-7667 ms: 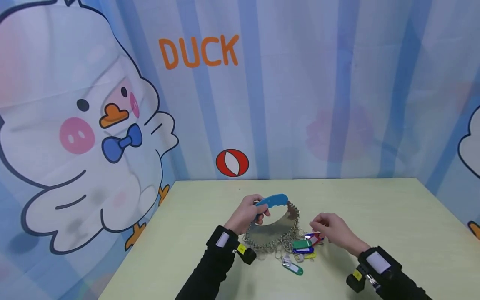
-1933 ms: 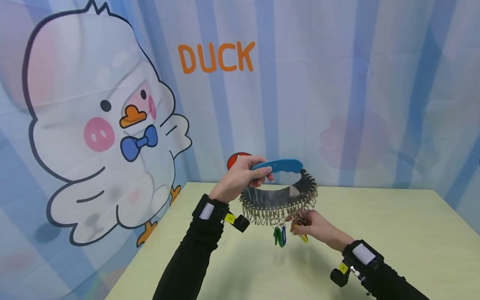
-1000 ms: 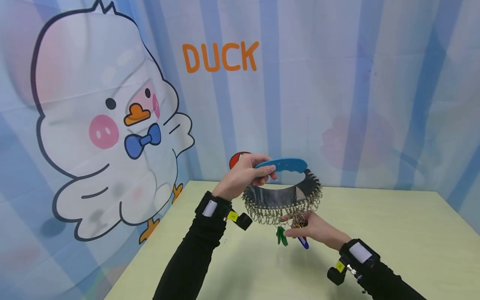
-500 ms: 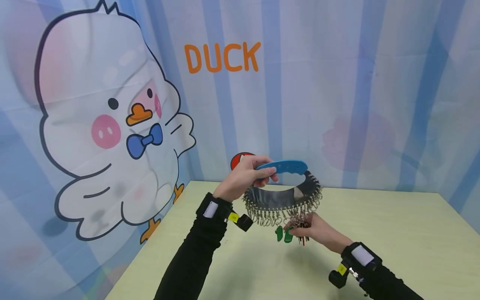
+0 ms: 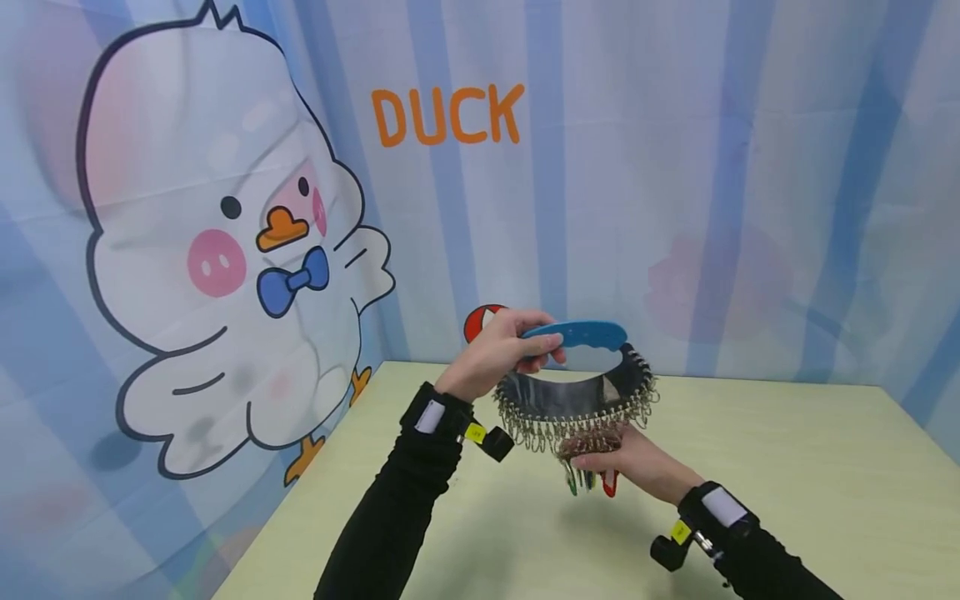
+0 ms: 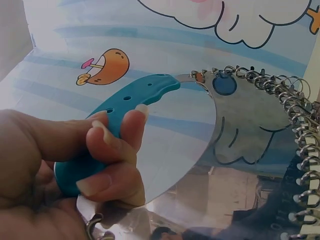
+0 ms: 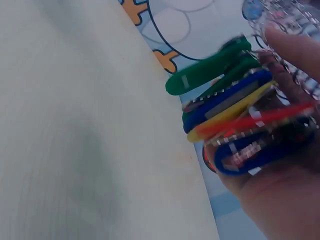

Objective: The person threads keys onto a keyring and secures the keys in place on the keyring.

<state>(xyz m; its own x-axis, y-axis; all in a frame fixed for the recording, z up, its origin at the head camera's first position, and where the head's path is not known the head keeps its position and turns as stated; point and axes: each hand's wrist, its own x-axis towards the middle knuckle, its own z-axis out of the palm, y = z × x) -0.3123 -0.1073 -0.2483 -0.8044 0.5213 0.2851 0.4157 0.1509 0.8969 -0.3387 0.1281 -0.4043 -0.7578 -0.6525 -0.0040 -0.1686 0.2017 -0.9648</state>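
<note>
A curved metal key holder has a blue handle (image 5: pixel 581 335), a shiny plate (image 5: pixel 555 400) and a row of clips (image 5: pixel 532 433) along its outer edge. My left hand (image 5: pixel 498 354) grips the handle; in the left wrist view the fingers (image 6: pixel 112 180) curl round it. Lower right of the plate, my right hand (image 5: pixel 645 467) holds a bunch of key tags that hang under the clips. Seen from the right wrist, the bunch has a green tag (image 7: pixel 200 75), a yellow one (image 7: pixel 220 120), a red one (image 7: pixel 260 120) and a blue one (image 7: pixel 250 152).
The pale table (image 5: pixel 750 450) lies below the raised holder. Behind it hangs a blue striped curtain (image 5: pixel 615 192) printed with a duck (image 5: pixel 225 333) and lettering. Each wrist carries a strapped camera.
The holder and tags, low by the table at first, were raised upright by the left hand. The right hand moved in under the clips; the tags have shifted about in its fingers since.
</note>
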